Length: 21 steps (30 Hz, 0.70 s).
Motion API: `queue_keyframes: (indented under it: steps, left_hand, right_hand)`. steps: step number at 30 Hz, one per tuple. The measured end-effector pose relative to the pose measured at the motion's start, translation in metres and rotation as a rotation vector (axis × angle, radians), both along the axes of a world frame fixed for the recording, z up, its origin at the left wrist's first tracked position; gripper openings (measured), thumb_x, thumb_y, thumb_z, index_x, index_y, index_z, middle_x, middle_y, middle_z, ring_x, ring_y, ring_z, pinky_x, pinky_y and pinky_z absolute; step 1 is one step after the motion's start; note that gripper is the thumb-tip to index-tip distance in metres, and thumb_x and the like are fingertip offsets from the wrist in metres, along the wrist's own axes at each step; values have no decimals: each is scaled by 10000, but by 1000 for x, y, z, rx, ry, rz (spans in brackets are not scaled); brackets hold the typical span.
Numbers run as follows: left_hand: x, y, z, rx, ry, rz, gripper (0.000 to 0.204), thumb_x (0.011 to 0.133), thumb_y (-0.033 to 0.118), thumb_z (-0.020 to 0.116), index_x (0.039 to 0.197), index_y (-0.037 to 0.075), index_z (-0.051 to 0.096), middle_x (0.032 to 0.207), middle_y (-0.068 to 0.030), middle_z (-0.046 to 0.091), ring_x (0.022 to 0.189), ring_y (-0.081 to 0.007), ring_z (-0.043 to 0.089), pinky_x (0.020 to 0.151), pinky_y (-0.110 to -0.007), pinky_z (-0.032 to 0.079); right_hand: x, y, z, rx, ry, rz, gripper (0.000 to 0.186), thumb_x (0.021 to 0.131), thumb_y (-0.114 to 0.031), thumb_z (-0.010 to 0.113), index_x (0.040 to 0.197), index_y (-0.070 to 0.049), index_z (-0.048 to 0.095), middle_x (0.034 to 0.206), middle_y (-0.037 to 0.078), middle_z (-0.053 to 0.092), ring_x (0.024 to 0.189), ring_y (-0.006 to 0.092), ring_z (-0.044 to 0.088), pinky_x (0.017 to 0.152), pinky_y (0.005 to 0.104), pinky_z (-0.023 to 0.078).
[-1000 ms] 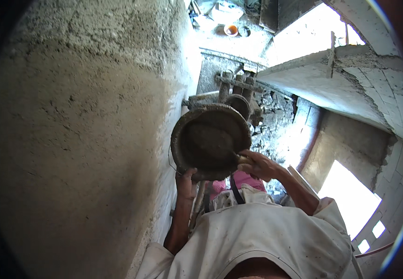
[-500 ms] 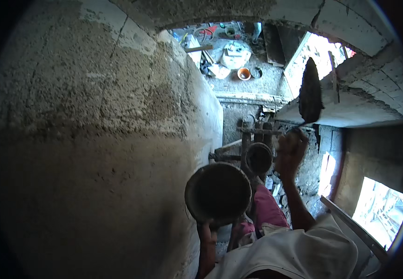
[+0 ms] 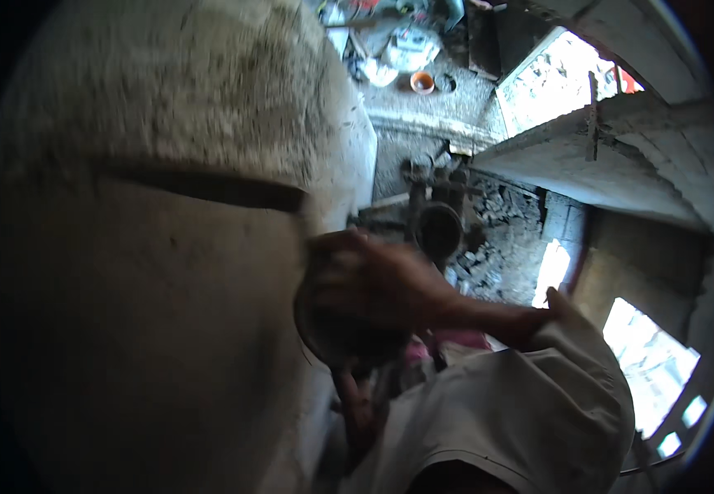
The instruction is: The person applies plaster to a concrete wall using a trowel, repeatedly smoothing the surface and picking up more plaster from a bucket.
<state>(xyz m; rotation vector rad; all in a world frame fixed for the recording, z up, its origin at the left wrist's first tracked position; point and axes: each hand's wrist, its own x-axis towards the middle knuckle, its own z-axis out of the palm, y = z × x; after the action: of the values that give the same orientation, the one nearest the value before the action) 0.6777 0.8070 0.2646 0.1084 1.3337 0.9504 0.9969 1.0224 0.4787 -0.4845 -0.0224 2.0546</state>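
Since half a sec ago the right hand [image 3: 373, 276] has swung down from up by the concrete ledge [image 3: 571, 173] and now sits across the mortar pan [image 3: 336, 333], right against the plastered wall [image 3: 143, 272]. That hand is blurred w/ motion; fingers look curled, but can't tell what it grips, if anything. Earlier its trowel blade showed up high, now no blade is visible. Pan is mostly covered by the hand, only its dark lower rim shows, just beside the wall edge. Left hand [image 3: 357, 412] is below the pan, arm reaching up under it, seemingly propping it from beneath; grip itself is too dark to make out. White sleeve [image 3: 521, 395] fills the lower right. Wall has a dark horizontal groove [image 3: 209, 188] level w/ the top of the hand. Far below: rubble [image 3: 497, 247], a round dark bucket [image 3: 439, 230] on scaffolding, a small orange bowl [image 3: 422, 81] on the floor
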Motion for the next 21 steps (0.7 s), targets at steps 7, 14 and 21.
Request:
queue_keyframes:
  steps: [7,14,21]
  left_hand:
    - [38,59,26,74,135,-152,441,789,-30,638,1209,66,546,1004,-59,642,857,-210,649,650,-331,598]
    - [72,85,37,-131,104,-126,524,762,-102,587,1254,62,521,1060,-84,631,801,-230,663,635,-344,625]
    - [79,94,34,-111,-16,-190,477,747,-93,603,1190,70,534,907,-62,635,592,-171,618,534,-329,598]
  right_hand:
    - [47,-138,-60,306,-1689,906,328,944,-313,592,1207,-139,502,989,119,648,855,346,650,752,465,506]
    - [17,-145,-141,380,-1476,554,397,937,-361,613,1200,-71,545,846,159,639,766,338,652,707,451,511]
    - [46,-147,-138,28,-1044,717,547,931,-409,619,1335,-61,502,811,66,602,617,143,597,523,306,487]
